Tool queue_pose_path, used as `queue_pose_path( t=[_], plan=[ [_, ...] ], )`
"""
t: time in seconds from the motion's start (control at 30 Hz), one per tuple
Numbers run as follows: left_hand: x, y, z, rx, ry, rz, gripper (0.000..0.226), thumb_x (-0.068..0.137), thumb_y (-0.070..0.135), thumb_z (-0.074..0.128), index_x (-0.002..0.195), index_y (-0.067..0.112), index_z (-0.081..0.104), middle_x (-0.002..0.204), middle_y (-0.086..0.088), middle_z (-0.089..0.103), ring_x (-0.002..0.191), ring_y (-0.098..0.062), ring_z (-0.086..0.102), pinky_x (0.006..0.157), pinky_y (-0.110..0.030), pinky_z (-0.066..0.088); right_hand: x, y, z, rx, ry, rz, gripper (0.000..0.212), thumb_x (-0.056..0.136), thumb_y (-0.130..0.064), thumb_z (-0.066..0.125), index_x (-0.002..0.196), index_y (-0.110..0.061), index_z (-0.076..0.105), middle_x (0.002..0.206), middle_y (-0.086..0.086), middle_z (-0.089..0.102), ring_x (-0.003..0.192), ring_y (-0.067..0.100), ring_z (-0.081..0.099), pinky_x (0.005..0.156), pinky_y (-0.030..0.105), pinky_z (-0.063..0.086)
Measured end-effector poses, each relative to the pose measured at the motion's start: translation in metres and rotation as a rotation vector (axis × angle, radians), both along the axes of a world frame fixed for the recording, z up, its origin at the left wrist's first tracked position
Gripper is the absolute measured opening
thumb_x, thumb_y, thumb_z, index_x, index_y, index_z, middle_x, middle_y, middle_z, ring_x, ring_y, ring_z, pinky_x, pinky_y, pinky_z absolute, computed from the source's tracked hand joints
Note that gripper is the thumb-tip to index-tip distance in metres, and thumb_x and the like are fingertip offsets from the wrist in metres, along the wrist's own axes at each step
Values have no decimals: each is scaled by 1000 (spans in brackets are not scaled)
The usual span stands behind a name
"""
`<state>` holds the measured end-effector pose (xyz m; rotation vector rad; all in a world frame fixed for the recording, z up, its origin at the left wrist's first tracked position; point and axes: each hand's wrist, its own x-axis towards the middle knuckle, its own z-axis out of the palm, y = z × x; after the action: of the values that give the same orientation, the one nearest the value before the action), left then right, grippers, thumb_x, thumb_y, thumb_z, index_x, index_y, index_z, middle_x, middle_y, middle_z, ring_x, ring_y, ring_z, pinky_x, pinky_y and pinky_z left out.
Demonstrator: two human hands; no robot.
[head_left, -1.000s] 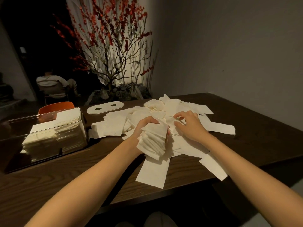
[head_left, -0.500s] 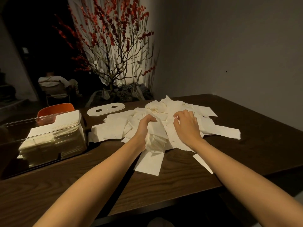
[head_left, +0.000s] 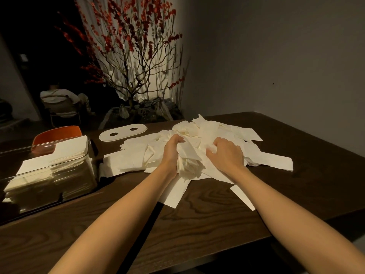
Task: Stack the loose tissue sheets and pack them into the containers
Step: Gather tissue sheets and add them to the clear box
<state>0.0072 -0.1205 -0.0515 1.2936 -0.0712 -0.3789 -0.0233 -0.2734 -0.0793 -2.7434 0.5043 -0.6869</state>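
Note:
A wide heap of loose white tissue sheets covers the middle of the dark wooden table. My left hand grips a thick stack of tissues standing on edge at the near side of the heap. My right hand lies on the heap just right of that stack, fingers curled and pinching a sheet. A clear container at the left holds two neat piles of stacked tissues.
A white oval lid with two holes lies behind the heap's left part. An orange chair back rises behind the container. A red-blossomed branch arrangement stands past the far table edge. A person sits in the dark background.
Both hands moved away from me, further into the heap. The stack in my left hand went from raised and fanned to low against the pile. The view shifted slightly.

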Motion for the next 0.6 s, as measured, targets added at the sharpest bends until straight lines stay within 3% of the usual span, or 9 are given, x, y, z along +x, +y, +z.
queue_pose_path(
  t=[0.1, 0.17, 0.27, 0.37, 0.5, 0.6],
  plan=[
    [-7, 5, 4, -6, -14, 14, 28, 68, 37, 60, 84, 16, 52, 115, -11, 49, 103, -26, 49, 81, -36, 42, -1, -1, 1, 175, -143, 29, 23, 96, -41, 50, 104, -20, 55, 104, 0, 63, 84, 12, 54, 70, 25, 41],
    [-7, 8, 2, -13, -3, -10, 29, 70, 35, 60, 90, 16, 53, 107, -10, 50, 93, -24, 51, 71, -33, 42, -1, -2, 4, 356, -296, 81, 16, 95, -37, 55, 97, -22, 53, 95, -2, 61, 80, 12, 55, 67, 22, 40],
    [-6, 10, 4, -55, 42, -60, 30, 85, 29, 53, 109, 10, 51, 91, -11, 53, 79, -22, 53, 67, -32, 43, -3, -2, 12, 666, -504, 166, 14, 94, -31, 58, 99, -18, 53, 92, -4, 56, 78, 10, 53, 67, 14, 41],
    [-9, 9, 8, -135, 85, -82, 19, 88, 26, 50, 94, 8, 51, 79, -10, 51, 70, -21, 51, 65, -32, 42, -3, 0, 18, 841, -560, 201, 18, 97, -31, 52, 97, -13, 49, 86, -3, 51, 77, 8, 47, 63, 8, 36],
    [-12, 8, 6, -215, 95, -109, 16, 86, 23, 49, 88, 7, 49, 78, -11, 52, 68, -22, 51, 65, -32, 43, -2, 0, 21, 1040, -494, 211, 31, 100, -40, 43, 117, -15, 51, 104, 0, 58, 94, 14, 56, 71, 20, 44],
    [-13, 10, 6, -255, 99, -83, 15, 89, 21, 47, 87, 7, 51, 76, -11, 53, 67, -21, 52, 64, -31, 44, -6, 5, 26, 1386, -436, 257, 27, 101, -39, 42, 122, -26, 52, 106, -4, 63, 98, 17, 61, 81, 33, 51]
  ],
)
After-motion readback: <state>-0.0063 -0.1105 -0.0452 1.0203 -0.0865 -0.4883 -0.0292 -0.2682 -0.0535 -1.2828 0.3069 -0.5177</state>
